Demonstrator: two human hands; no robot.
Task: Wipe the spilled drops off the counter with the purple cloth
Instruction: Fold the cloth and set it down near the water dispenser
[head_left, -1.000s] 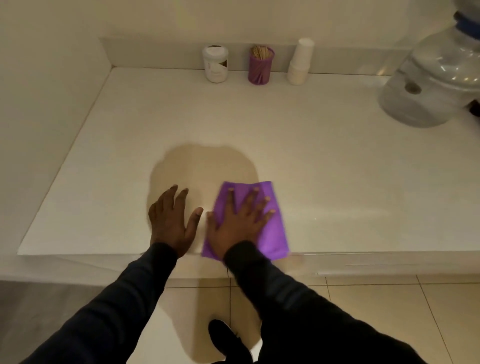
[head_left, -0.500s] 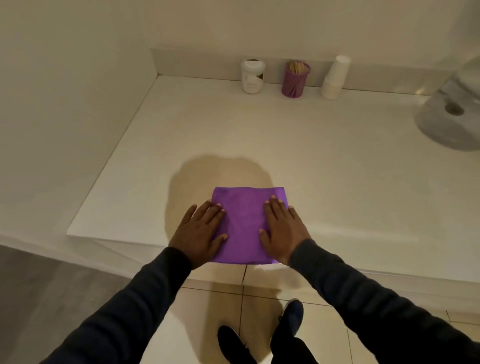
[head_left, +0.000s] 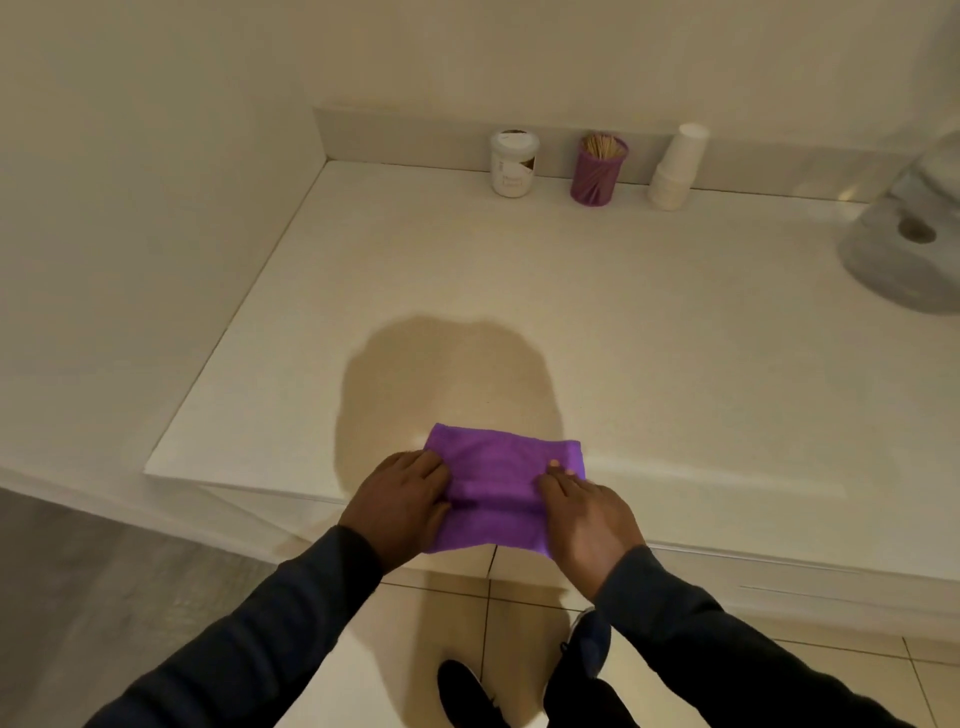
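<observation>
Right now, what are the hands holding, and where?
Both hold the purple cloth: left hand at its left edge, right hand at its right edge.

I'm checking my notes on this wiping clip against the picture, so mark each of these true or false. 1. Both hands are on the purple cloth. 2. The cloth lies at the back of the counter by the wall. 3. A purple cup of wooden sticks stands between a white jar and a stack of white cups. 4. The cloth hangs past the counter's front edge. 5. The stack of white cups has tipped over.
1. True: the left hand and right hand each hold a side of the purple cloth.
2. False: it lies at the front edge of the white counter.
3. True: purple cup of wooden sticks, white lidded jar, stack of white paper cups.
4. True.
5. False: it stands upright.
</observation>
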